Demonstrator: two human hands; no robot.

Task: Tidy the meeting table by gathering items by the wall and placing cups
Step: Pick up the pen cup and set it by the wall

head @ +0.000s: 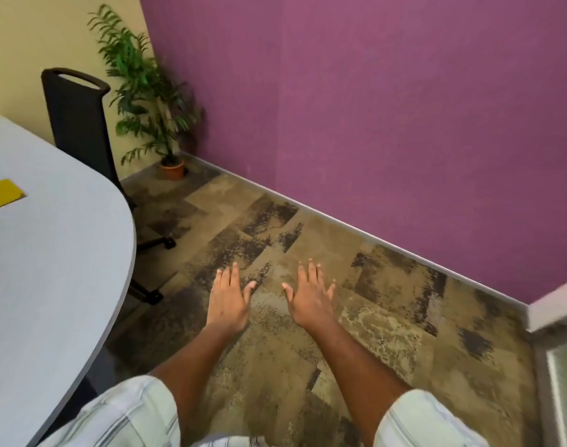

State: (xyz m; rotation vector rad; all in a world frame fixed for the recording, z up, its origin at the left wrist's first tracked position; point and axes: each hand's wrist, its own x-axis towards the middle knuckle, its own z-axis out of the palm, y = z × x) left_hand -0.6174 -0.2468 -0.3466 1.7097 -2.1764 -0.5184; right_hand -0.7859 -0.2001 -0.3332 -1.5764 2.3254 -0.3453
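My left hand (pixel 229 298) and my right hand (pixel 311 293) are stretched out side by side over the carpet, palms down, fingers straight and spread, holding nothing. The grey meeting table (pixel 59 253) curves along the left side, to the left of both hands. A flat yellow item (pixel 1 193) lies on the table at the left frame edge, partly cut off. No cups are in view.
A black office chair (pixel 79 114) stands behind the table's far end, its wheeled base on the carpet. A potted plant (pixel 146 91) fills the corner where the yellow wall meets the purple wall (pixel 388 108). Patterned carpet (pixel 308 366) spreads ahead. A door frame edge (pixel 559 366) sits at the right.
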